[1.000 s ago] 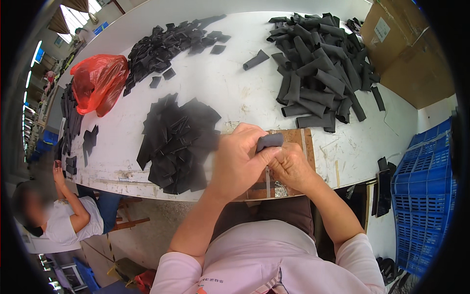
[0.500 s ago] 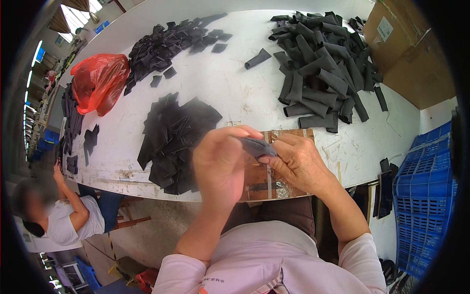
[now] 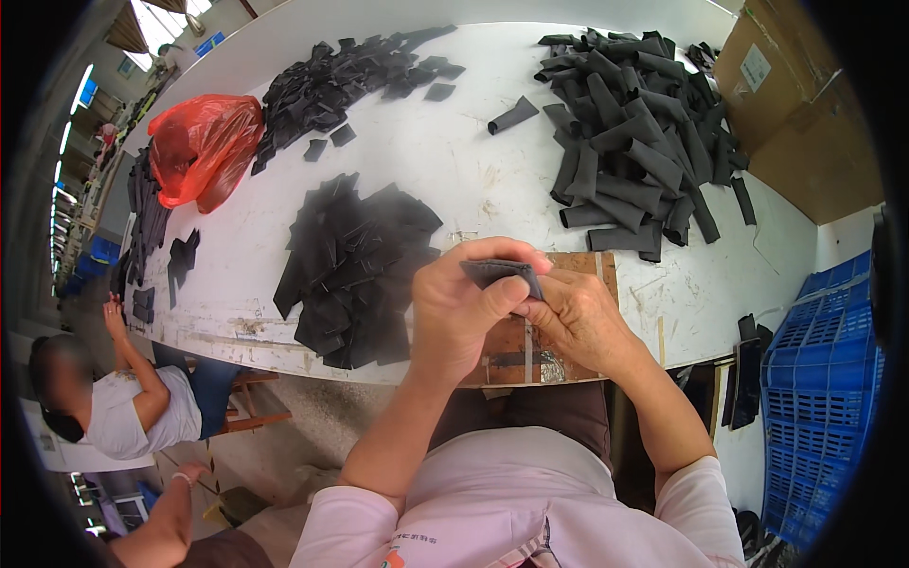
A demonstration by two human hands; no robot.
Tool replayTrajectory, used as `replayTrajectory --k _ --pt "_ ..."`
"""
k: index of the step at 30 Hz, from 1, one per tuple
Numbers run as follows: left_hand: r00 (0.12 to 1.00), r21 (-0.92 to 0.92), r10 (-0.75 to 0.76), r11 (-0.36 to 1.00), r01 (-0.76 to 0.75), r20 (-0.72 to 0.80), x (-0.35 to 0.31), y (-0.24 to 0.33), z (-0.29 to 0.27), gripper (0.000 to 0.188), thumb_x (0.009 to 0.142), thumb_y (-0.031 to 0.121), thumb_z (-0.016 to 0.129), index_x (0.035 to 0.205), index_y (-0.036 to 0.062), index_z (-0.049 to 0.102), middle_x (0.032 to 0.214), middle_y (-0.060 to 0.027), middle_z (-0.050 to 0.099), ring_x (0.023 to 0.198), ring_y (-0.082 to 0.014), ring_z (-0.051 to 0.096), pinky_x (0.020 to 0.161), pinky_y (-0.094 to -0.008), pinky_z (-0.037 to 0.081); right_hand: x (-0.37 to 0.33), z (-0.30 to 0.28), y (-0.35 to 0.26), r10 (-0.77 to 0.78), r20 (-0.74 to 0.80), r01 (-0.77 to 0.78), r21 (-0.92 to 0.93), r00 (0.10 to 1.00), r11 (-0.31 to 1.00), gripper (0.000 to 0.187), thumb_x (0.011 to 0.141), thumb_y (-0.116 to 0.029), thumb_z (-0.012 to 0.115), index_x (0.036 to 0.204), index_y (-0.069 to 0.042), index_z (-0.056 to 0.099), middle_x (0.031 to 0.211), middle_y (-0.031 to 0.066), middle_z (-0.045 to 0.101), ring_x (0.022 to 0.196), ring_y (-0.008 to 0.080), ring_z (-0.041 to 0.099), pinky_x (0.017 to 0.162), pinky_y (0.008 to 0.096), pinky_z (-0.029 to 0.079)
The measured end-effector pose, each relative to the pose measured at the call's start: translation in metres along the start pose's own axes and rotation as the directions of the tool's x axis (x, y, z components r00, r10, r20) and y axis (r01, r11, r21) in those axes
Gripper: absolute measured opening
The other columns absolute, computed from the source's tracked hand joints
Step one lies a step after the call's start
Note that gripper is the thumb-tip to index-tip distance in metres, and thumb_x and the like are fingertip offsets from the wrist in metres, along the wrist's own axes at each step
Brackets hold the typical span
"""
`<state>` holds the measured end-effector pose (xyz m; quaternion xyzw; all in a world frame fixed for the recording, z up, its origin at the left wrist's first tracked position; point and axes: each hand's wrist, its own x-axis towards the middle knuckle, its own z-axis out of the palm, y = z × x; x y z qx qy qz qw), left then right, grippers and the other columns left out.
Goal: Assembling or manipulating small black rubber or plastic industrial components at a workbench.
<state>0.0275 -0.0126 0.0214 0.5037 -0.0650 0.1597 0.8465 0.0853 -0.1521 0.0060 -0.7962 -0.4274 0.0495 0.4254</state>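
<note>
Both my hands meet over the near edge of the white table, gripping one small dark grey fabric piece (image 3: 492, 272). My left hand (image 3: 461, 308) pinches it with the thumb across its near face. My right hand (image 3: 582, 317) closes on its right end, fingertips touching those of the left. Under them lies a brown board (image 3: 592, 270) with tape strips. Beside my left hand spreads a pile of flat dark fabric pieces (image 3: 355, 275). Further off to the right is a heap of dark fabric tubes (image 3: 634, 142); a single tube (image 3: 513, 115) lies apart from it.
A red plastic bag (image 3: 204, 151) sits at the left beside a pile of small dark pieces (image 3: 331, 85). A cardboard box (image 3: 795, 104) stands at the far right, blue crates (image 3: 819, 398) below it. A co-worker (image 3: 142, 407) sits at the left; another person's arm (image 3: 161, 516) shows lower left.
My left hand has moved right and now pinches the fabric piece with its thumb. Another person's arm has come into view at the lower left. The view has shifted slightly.
</note>
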Motion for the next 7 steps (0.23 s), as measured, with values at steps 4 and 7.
replayTrajectory --k 4,7 --pt "0.997 0.345 -0.029 0.939 0.004 0.065 0.008 0.019 0.013 0.015 0.075 0.007 0.064 0.085 -0.0033 0.06 0.082 -0.0109 0.062 0.076 -0.0127 0.057 0.069 -0.0236 0.045 0.001 -0.007 -0.006 -0.067 0.01 0.066 0.086 0.998 0.994 0.019 0.081 -0.019 0.056 0.076 -0.001 0.057 0.066 0.0129 0.055 0.058 0.0295 0.054 0.05 0.0366 0.042" --pt "0.977 0.613 -0.211 0.776 0.149 0.029 0.01 0.018 0.014 0.008 0.076 0.006 0.063 0.081 -0.0004 0.062 0.073 -0.0059 0.062 0.066 -0.0055 0.053 0.058 -0.0149 0.04 -0.004 0.02 0.022 -0.004 -0.022 0.009 0.233 1.0 0.973 0.021 0.086 -0.021 0.052 0.078 -0.002 0.058 0.068 0.0139 0.058 0.06 0.0283 0.057 0.052 0.036 0.044"
